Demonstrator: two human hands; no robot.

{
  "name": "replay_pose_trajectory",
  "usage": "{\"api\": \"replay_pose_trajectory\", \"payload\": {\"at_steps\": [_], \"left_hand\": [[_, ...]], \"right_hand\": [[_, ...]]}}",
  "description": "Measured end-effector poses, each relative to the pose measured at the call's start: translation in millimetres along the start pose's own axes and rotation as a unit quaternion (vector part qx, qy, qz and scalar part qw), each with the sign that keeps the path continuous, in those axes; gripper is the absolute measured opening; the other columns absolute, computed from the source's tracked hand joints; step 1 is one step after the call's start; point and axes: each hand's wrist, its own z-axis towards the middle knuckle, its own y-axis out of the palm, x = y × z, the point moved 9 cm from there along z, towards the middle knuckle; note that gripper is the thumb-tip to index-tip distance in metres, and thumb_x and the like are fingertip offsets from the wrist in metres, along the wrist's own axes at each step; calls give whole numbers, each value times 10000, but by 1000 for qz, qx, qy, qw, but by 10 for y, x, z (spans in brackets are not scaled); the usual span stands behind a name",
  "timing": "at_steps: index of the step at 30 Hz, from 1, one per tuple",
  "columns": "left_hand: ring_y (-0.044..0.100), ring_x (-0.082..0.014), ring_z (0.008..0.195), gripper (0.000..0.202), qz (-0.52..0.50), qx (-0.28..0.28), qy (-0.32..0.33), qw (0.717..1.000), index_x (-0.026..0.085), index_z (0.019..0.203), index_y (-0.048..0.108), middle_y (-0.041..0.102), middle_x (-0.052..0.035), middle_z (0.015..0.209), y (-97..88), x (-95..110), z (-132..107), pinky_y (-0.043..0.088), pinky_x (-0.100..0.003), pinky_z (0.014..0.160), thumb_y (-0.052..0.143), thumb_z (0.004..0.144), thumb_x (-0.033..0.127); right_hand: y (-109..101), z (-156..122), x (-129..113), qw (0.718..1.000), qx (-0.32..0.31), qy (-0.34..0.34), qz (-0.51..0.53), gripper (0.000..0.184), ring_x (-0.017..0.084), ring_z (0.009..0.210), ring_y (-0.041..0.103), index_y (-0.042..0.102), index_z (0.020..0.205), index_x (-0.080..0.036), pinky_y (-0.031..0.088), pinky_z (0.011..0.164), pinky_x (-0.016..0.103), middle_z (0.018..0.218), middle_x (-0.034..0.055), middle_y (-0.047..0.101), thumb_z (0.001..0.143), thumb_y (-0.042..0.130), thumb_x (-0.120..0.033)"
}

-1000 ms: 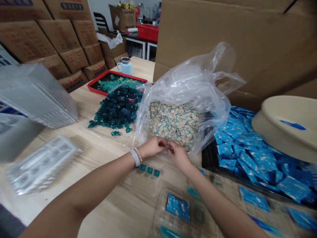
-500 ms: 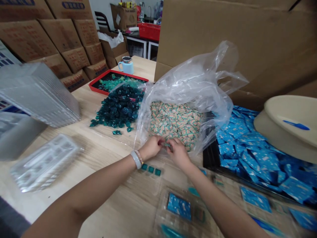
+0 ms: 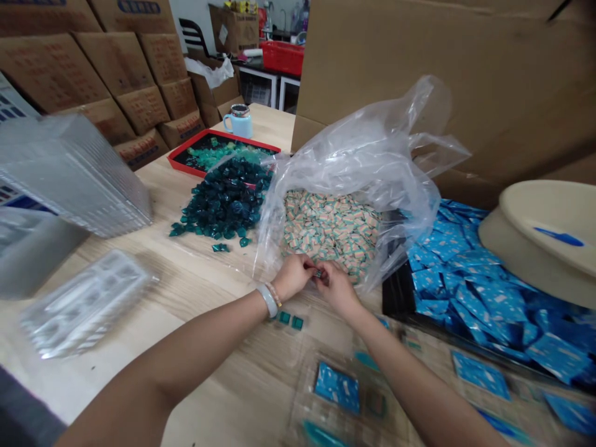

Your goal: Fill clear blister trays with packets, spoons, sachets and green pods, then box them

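On a light wooden worktable (image 3: 209, 397), stacked cardboard cartons (image 3: 125, 74) to the far left and a large upright cardboard sheet (image 3: 465, 81) to the right. Mid-table, an open clear plastic bag (image 3: 367, 143) of beige-and-teal sachets (image 3: 330, 230), with a heap of dark teal pods (image 3: 223, 205) just left of it. Further right, blue sachets (image 3: 470, 292) in a black tray (image 3: 395, 292), partly under a beige plastic basin (image 3: 544, 230). Nearer the body, a blurred clear plastic tray (image 3: 86, 304) on the left and a blister tray (image 3: 338, 397) holding a blue sachet on the right. Just below the hands, two loose teal pods (image 3: 290, 320). Left hand (image 3: 292, 277) and right hand (image 3: 336, 287) almost meeting in front of the bag's lower edge, with a small dark piece (image 3: 319, 272) between them, directly at the fingertips and about level with both, neither hand clearly nearer. Fingers (image 3: 307, 266) of the left hand and fingers (image 3: 326, 268) of the right curled inward and pressed together on it from either side, not spread. Its long axis impossible to make out: piece tiny, mostly hidden by the fingertips. Which fingers bear the grip also hidden.
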Motion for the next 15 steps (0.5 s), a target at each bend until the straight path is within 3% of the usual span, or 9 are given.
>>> {"api": "replay_pose_trajectory", "payload": {"at_steps": [6, 12, 15], "left_hand": [[563, -131, 635, 132, -3, 2, 8, 1000, 111, 717, 639, 639, -35, 663, -11, 11, 34, 427, -227, 605, 511, 705, 140], [576, -140, 694, 202, 9, -76, 58, 995, 113, 738, 651, 661, -32, 735, 62, 121, 0, 437, -233, 669, 480, 652, 49], [592, -146, 730, 235, 5, -46, 46, 998, 115, 799, 650, 671, -52, 796, 45, 104, -12, 446, -239, 690, 480, 653, 47]], "right_hand": [[-23, -11, 39, 1000, 8, 3, 26, 132, 154, 682, 472, 521, 788, -162, 386, 624, 270, 744, 35, 517, 687, 460, -103], [8, -14, 84, 999, 9, 16, 40, 157, 154, 684, 480, 515, 806, -160, 389, 628, 275, 759, 38, 529, 676, 446, -105], [4, -16, 61, 1000, 16, 10, 20, 176, 159, 710, 489, 509, 823, -170, 390, 651, 278, 776, 38, 536, 680, 434, -99]]}}
